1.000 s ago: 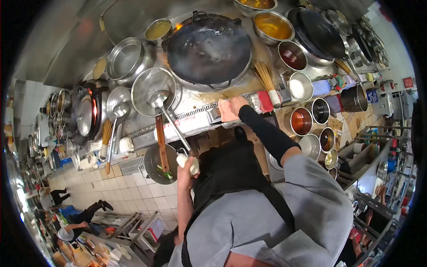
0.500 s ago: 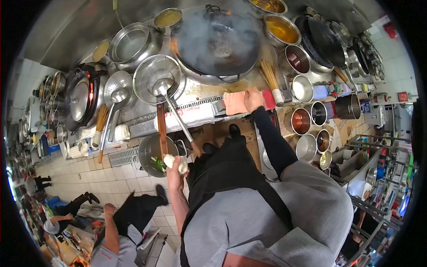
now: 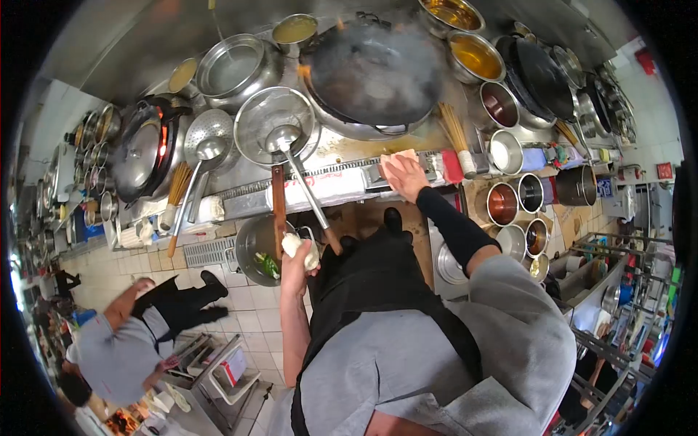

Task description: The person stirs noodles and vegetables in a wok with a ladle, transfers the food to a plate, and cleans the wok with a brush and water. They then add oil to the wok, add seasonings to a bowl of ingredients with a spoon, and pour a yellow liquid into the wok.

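My left hand (image 3: 294, 270) is closed around a bunched white cloth (image 3: 300, 251), just right of a deep steel pot (image 3: 251, 243) with green peppers (image 3: 267, 265) inside. My right hand (image 3: 406, 178) grips a folded pink cloth (image 3: 398, 158) at the stove's front edge. Behind it a black wok (image 3: 371, 80) gives off smoke over a burner, flame showing at its left rim. Left of the wok, a steel ladle (image 3: 283, 136) rests across a wire strainer (image 3: 273, 116) with a wooden handle. A bamboo brush (image 3: 454, 134) lies to the right of the pink cloth.
Bowls of oil (image 3: 476, 57) stand right of the wok. Several sauce pots (image 3: 503, 203) line the right side. A perforated skimmer (image 3: 211, 131) and a second wok (image 3: 138, 163) are at left. A co-worker (image 3: 116, 349) in grey and black stands behind on the left.
My right hand has come over the pink cloth from its right edge, and the cloth now sits bunched under the fingers. Wok smoke has thinned. The co-worker has moved left.
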